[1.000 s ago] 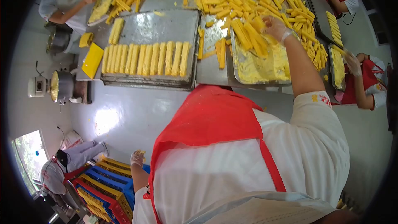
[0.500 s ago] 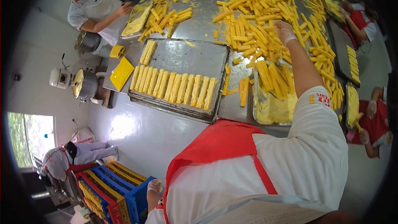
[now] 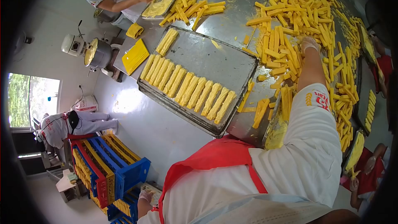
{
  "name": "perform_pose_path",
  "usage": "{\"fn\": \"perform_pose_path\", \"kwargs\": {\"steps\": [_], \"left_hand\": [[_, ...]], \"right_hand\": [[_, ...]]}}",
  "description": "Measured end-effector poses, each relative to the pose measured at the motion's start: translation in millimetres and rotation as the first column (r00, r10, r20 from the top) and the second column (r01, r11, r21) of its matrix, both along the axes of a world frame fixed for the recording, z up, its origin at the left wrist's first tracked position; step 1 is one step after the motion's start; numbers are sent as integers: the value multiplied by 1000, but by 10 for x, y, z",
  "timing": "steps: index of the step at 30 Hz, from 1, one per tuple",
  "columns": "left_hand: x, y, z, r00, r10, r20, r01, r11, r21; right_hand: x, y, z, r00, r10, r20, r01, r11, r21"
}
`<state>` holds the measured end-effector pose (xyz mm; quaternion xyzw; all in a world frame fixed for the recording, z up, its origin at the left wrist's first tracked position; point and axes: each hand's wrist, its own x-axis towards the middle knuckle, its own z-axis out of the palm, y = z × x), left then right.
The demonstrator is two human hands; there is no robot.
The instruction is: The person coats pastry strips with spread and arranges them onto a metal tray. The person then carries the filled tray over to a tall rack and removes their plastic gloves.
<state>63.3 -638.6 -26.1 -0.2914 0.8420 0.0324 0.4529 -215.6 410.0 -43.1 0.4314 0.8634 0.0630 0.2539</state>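
At a table [image 3: 241, 6], the right hand [image 3: 310, 43] dips into heaped yellow sticks [image 3: 302, 12], its finger spread and hold hidden, in what looks like gathering; a clean lift calls for a gentle grip. The left hand [image 3: 146, 195] hangs near crates [image 3: 132, 180], its spread and hold unclear.

Crates [image 3: 133, 176]: stacked (blue, red, yellow) | window [image 3: 43, 93]: bright | mixer [image 3: 72, 45]: white-headed

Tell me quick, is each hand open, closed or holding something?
Left hand: gloved, down low; grip can't be told.
Right hand: at the piled yellow sticks; grip can't be told.
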Motion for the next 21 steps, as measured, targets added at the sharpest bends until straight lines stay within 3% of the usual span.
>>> {"fn": "perform_pose_path", "kwargs": {"steps": [2,3,5,6,7,11,12,13,14,15,16,17,18,20,21], "left_hand": [[-40,-38,-117,1000,8,-4,-8,1000,15],[-60,-51,-176,1000,9,-8,-9,1000,24],[-69,-73,-260,999,4,-33,-3,999,41],[-71,-82,-308,998,-5,-60,8,999,50],[-105,4,-270,993,-21,-116,29,997,66],[-366,518,161,1000,1,-30,-1,1000,4],[-375,489,168,993,-112,-24,112,994,1],[-358,358,119,974,-226,-16,226,974,-1],[-244,109,-23,998,-10,-68,15,998,67],[-267,268,67,998,0,-69,4,998,65],[-332,495,221,999,31,-28,-30,998,49],[-403,704,355,998,60,13,-61,998,32],[-343,575,267,998,65,10,-66,997,30],[-137,52,-65,915,-386,119,394,917,-56],[-201,218,51,914,-388,119,397,916,-53]], "right_hand": [[101,-48,336,997,-69,45,73,992,-101],[94,47,251,997,-69,46,73,992,-98],[61,390,-15,983,113,143,-142,966,215],[-30,588,-29,963,-60,-265,92,990,110],[-116,673,24,756,-258,-601,263,961,-82],[-637,487,492,654,-270,-706,198,963,-184],[-722,317,595,763,-215,-610,144,976,-164],[-798,297,546,955,2,-297,6,1000,26],[-874,276,496,955,242,171,-278,932,231],[-950,255,447,781,367,506,-553,782,286],[-964,55,534,978,190,86,-205,955,215],[-971,-101,600,946,-116,-302,116,993,-19],[-971,-171,633,946,-112,-304,111,994,-22],[-911,-254,674,970,-30,-240,47,997,66],[-886,-305,657,971,-33,-238,50,996,68]]}}
